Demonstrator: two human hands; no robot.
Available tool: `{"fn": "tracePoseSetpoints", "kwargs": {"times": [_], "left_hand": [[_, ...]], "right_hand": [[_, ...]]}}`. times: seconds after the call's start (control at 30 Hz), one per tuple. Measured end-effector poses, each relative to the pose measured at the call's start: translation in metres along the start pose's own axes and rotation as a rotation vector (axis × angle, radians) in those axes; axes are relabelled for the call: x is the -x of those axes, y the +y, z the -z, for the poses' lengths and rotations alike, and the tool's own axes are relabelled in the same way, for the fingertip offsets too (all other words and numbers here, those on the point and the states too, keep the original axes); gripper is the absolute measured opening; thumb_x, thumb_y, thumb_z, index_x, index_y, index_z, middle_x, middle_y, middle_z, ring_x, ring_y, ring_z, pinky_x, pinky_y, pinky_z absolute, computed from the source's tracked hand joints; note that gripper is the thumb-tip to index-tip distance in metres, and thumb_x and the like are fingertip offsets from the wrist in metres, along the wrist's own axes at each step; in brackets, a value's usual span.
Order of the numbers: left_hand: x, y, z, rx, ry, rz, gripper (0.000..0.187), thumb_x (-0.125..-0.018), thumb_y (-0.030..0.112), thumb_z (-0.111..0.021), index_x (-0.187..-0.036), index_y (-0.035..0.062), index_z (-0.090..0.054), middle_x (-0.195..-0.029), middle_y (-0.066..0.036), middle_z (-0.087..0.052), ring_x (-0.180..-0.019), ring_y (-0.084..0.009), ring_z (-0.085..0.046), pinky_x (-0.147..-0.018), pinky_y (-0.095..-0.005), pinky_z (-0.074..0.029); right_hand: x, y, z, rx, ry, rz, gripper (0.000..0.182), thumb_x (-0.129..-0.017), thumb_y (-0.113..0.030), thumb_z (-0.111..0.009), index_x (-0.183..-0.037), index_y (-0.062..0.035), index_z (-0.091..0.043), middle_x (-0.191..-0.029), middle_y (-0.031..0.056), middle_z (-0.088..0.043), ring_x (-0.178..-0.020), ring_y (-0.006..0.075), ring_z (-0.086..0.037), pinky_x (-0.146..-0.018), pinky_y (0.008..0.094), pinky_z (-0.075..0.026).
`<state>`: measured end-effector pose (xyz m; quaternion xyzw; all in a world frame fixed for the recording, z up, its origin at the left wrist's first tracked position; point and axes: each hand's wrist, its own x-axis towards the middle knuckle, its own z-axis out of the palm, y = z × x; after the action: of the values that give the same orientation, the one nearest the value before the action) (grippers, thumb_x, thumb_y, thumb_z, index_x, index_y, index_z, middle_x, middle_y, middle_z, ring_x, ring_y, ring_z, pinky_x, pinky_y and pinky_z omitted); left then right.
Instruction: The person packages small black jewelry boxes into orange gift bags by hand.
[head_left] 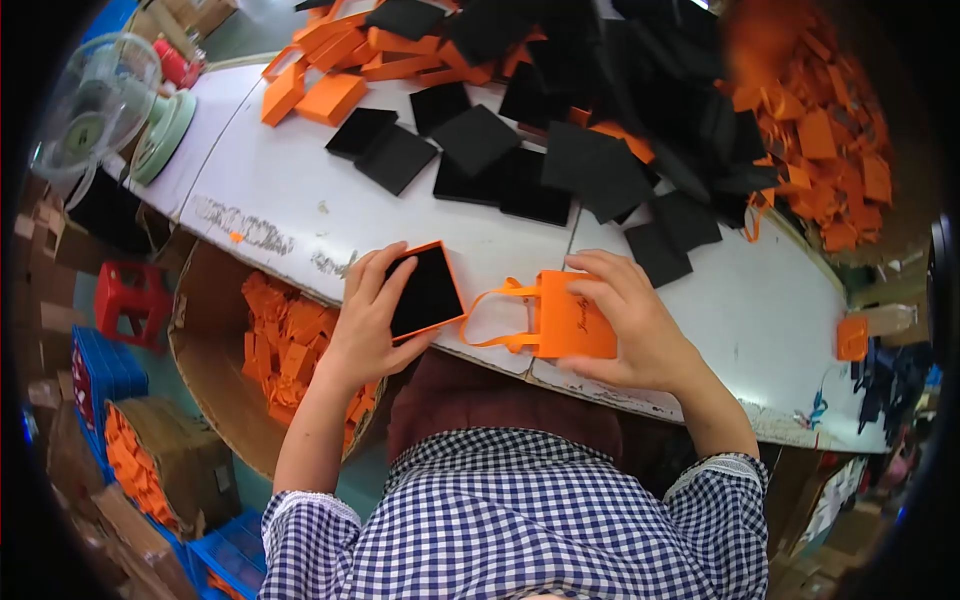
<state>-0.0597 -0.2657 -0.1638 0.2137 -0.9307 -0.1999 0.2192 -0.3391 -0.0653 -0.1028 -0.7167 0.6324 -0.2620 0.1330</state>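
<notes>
My left hand is closed around an orange jewelry box lined with a black pad, tilted near the table's front edge. An orange paper gift bag lies flat on the table, its ribbon handles pointing toward the box. Over the bag's right part, my right hand has its fingers spread, fingertips by the upper edge and thumb by the lower edge. Several black square pads lie beyond both hands.
Orange boxes are heaped at the table's back. A cardboard carton of orange pieces stands below the left edge, near a red stool. A pale green fan sits at the left end. More orange pieces are piled at right.
</notes>
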Motion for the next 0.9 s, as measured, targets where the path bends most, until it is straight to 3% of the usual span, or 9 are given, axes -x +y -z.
{"fn": "tracePoseSetpoints", "kwargs": {"times": [0.2, 0.33, 0.4, 0.47, 0.53, 0.6, 0.7, 0.77, 0.9], "left_hand": [[0.005, -0.007, 0.001, 0.238, -0.014, -0.003, 0.088, -0.072, 0.022, -0.087, -0.146, 0.0018, -0.044, -0.149, -0.022, -0.04, -0.136, -0.0414, -0.043, -0.113, -0.0464, -0.041], [0.008, -0.011, 0.002, 0.33, -0.079, 0.113, 0.118, -0.065, 0.027, -0.094, -0.158, 0.004, -0.025, -0.151, -0.02, -0.036, -0.14, -0.0388, -0.042, -0.116, -0.045, -0.04], [0.008, -0.013, 0.001, 0.308, -0.08, 0.099, 0.126, -0.062, 0.029, -0.096, -0.159, 0.0039, -0.02, -0.15, -0.02, -0.038, -0.14, -0.038, -0.043, -0.116, -0.0452, -0.04], [0.005, -0.011, 0.001, 0.303, -0.068, 0.108, 0.125, -0.061, 0.026, -0.097, -0.159, 0.0032, -0.022, -0.147, -0.02, -0.043, -0.138, -0.0376, -0.045, -0.115, -0.0444, -0.04], [0.005, -0.013, 0.001, 0.309, -0.069, 0.101, 0.125, -0.061, 0.024, -0.097, -0.159, 0.003, -0.023, -0.145, -0.02, -0.045, -0.136, -0.0375, -0.047, -0.114, -0.0441, -0.041], [0.004, -0.01, 0.003, 0.34, -0.06, 0.125, 0.115, -0.065, 0.025, -0.094, -0.157, 0.0017, -0.028, -0.144, -0.021, -0.047, -0.134, -0.0374, -0.049, -0.114, -0.0429, -0.041], [0.006, -0.017, -0.005, 0.454, -0.03, 0.11, 0.119, -0.063, 0.023, -0.095, -0.158, 0.0023, -0.026, -0.142, -0.019, -0.049, -0.132, -0.034, -0.052, -0.113, -0.0418, -0.042], [0.008, -0.009, -0.006, 1.017, 0.138, 0.248, 0.126, -0.061, 0.022, -0.098, -0.16, 0.0029, -0.021, -0.141, -0.017, -0.052, -0.132, -0.0308, -0.053, -0.113, -0.0419, -0.042], [0.004, 0.024, 0.002, 0.864, -0.05, -0.034, 0.132, -0.061, 0.027, -0.099, -0.162, 0.0028, -0.016, -0.141, -0.018, -0.053, -0.134, -0.0306, -0.053, -0.116, -0.0436, -0.038]], "right_hand": [[-0.06, 0.004, -0.048, 0.228, -0.043, 0.011, 0.018, -0.071, -0.008, -0.066, -0.086, 0.0002, -0.061, -0.092, 0.0137, -0.056, -0.094, 0.0332, -0.055, -0.082, 0.0467, -0.045], [-0.058, 0.0, -0.053, 0.135, 0.02, -0.06, 0.012, -0.077, 0.0, -0.064, -0.089, -0.0003, -0.062, -0.103, 0.0154, -0.062, -0.095, 0.0312, -0.062, -0.08, 0.0431, -0.051], [-0.052, 0.004, -0.057, -0.29, 0.339, -0.174, 0.01, -0.085, 0.004, -0.063, -0.093, -0.0013, -0.061, -0.113, 0.0151, -0.066, -0.101, 0.0273, -0.066, -0.087, 0.0371, -0.054], [-0.042, 0.009, -0.052, -0.365, 0.384, -0.167, 0.013, -0.089, 0.006, -0.062, -0.099, -0.0015, -0.061, -0.114, 0.0137, -0.07, -0.106, 0.0261, -0.068, -0.093, 0.0336, -0.054], [-0.029, 0.011, -0.042, -0.88, 0.329, -0.253, 0.01, -0.09, 0.005, -0.062, -0.097, -0.0017, -0.063, -0.117, 0.0137, -0.069, -0.116, 0.0289, -0.065, -0.098, 0.0375, -0.05], [-0.012, 0.023, -0.01, -0.58, 0.182, -0.056, 0.007, -0.088, -0.004, -0.068, -0.094, -0.002, -0.064, -0.13, 0.0178, -0.062, -0.127, 0.0361, -0.057, -0.106, 0.0457, -0.046], [0.008, 0.007, 0.018, 0.16, -0.16, -0.009, 0.041, -0.071, -0.03, -0.089, -0.087, -0.004, -0.061, -0.143, 0.0223, -0.05, -0.136, 0.0442, -0.044, -0.111, 0.0518, -0.04], [0.019, 0.015, 0.007, 0.126, -0.179, -0.122, 0.044, -0.069, -0.031, -0.091, -0.085, -0.0049, -0.059, -0.144, 0.0227, -0.049, -0.136, 0.0429, -0.046, -0.11, 0.0498, -0.041], [0.019, 0.026, 0.008, -0.299, -0.168, -0.196, 0.052, -0.062, -0.027, -0.096, -0.081, -0.0076, -0.052, -0.147, 0.0225, -0.047, -0.128, 0.0375, -0.055, -0.101, 0.0425, -0.049]]}}
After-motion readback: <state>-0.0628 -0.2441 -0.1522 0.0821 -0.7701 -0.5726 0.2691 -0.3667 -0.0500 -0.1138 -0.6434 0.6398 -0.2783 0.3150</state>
